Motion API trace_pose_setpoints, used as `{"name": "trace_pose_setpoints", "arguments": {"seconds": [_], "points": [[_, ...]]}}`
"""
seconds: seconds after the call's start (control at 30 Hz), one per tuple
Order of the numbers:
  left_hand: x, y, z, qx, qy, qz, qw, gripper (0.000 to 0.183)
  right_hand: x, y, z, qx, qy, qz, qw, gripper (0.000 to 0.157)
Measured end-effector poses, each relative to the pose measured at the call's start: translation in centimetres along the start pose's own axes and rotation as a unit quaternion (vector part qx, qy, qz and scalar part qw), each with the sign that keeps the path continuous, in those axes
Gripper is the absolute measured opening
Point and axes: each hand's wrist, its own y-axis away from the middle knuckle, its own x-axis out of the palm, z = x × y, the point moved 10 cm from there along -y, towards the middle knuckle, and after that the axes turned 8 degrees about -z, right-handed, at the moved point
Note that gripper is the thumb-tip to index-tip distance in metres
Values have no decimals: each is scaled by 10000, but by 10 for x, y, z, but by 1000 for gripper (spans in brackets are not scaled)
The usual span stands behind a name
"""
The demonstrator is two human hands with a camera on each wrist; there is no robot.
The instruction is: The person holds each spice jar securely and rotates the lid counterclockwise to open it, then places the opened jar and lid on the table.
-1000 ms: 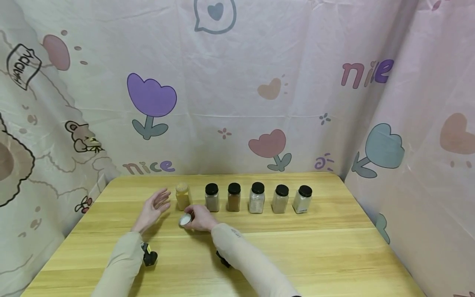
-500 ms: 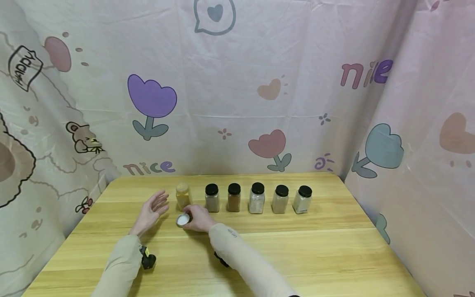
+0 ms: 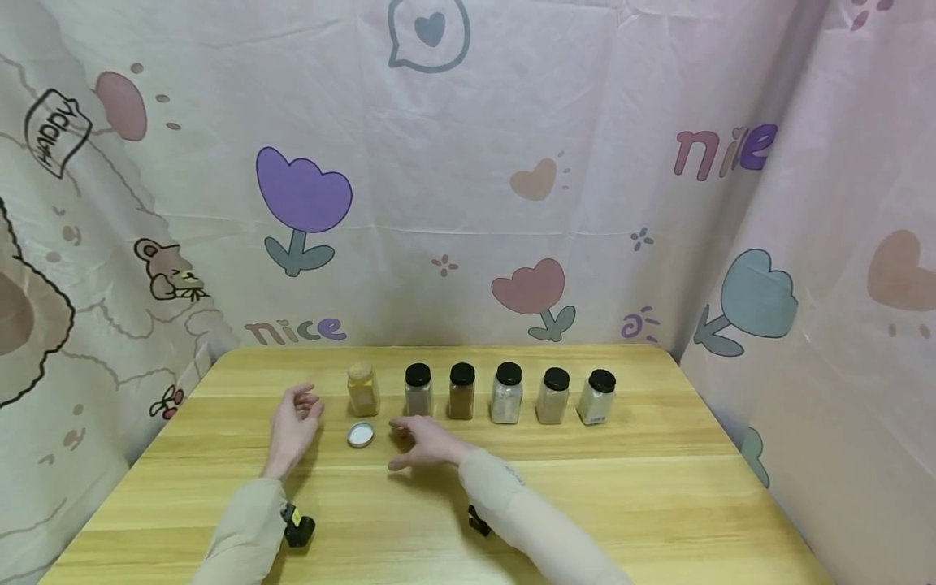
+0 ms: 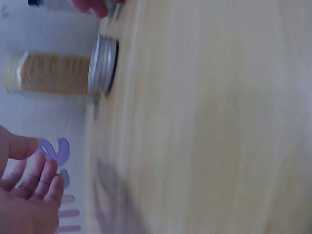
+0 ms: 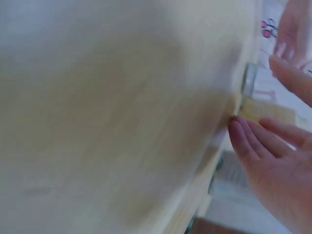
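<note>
On the wooden table stands a small glass jar of yellow powder (image 3: 362, 393) without its black cap. Just in front of it lies a round lid (image 3: 361, 435), its white inside facing up; the left wrist view shows the lid's silvery side (image 4: 103, 64). My right hand (image 3: 430, 443) is to the right of the lid, thumb and fingers spread apart and holding nothing. Left of the jar, my left hand (image 3: 294, 429) hovers with loosely bent fingers, nothing in them. In the right wrist view the right hand's fingers (image 5: 248, 141) reach past the blurred yellow jar.
Several black-capped spice jars stand in a row to the right: a grey one (image 3: 418, 392), a brown one (image 3: 461, 393), a larger white one (image 3: 507, 395) and paler ones (image 3: 552, 398) toward the right end. A printed curtain (image 3: 439, 203) hangs behind the table (image 3: 643, 504).
My right hand has let go of the lid, which now lies on the table, and has drawn back to the right. My left hand has shifted slightly left and nearer me.
</note>
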Motion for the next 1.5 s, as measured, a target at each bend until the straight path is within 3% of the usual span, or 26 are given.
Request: {"name": "trace_pose_setpoints", "arguments": {"seconds": [0.17, 0.4, 0.8, 0.97, 1.27, 1.5], "points": [[-4, 12, -12, 132, -291, -409, 9987, 32, -11, 25, -10, -29, -587, 279, 9979, 75], [4, 29, -27, 177, -375, -447, 9981, 27, -33, 55, -19, -256, -1232, 258, 9917, 69], [46, 62, -50, 2, 531, 270, 9982, 31, -70, 86, -36, -424, -2092, -477, 9758, 60], [67, 64, -59, 137, 1195, 496, 9915, 34, -80, 91, -46, -345, -2305, -664, 9702, 59], [105, 61, -68, 47, 2062, 1220, 9709, 60, -86, 92, -52, -259, -2621, -794, 9614, 60], [127, 54, -68, 68, 2235, 1475, 9635, 71, -91, 93, -54, -269, -2692, -1040, 9571, 56]]}}
